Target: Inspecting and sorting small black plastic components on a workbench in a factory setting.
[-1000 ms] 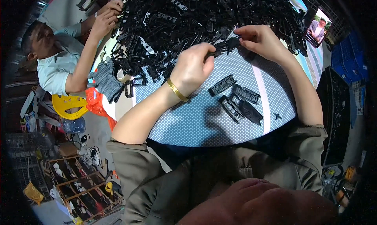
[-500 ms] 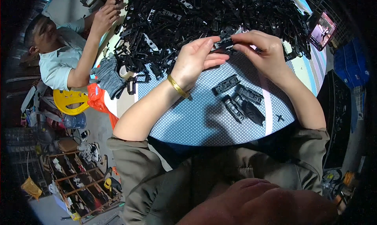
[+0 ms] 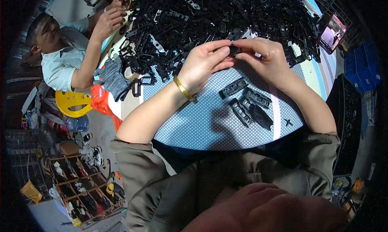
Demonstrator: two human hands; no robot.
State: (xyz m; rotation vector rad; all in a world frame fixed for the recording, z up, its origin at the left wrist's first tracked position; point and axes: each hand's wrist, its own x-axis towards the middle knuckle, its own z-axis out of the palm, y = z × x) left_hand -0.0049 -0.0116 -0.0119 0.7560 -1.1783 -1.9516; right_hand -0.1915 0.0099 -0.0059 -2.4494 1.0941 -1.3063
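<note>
Between both hands, over the near edge of the heap, is a small black plastic part (image 3: 233,50), mostly hidden by fingers. My left hand (image 3: 208,60), a gold bangle at its wrist, pinches it from the left. Thumb and forefinger of my right hand (image 3: 262,52) close on its other side. Closer to me, several black moulded plastic parts (image 3: 252,104) lie in a loose cluster on the dotted blue cloth (image 3: 186,127). A tiny black cross-shaped piece (image 3: 287,122) rests to their right.
A big heap of black plastic parts (image 3: 218,13) covers the table's far side. Grey gloves (image 3: 113,79) and a tape roll (image 3: 130,74) lie at left. A lit phone (image 3: 333,33) stands at right. Across on the left sits another person (image 3: 64,58), hands raised by the heap.
My hands have come closer together around the black part, covering more of it. The other person's hands have shifted slightly, and the phone picture differs.
</note>
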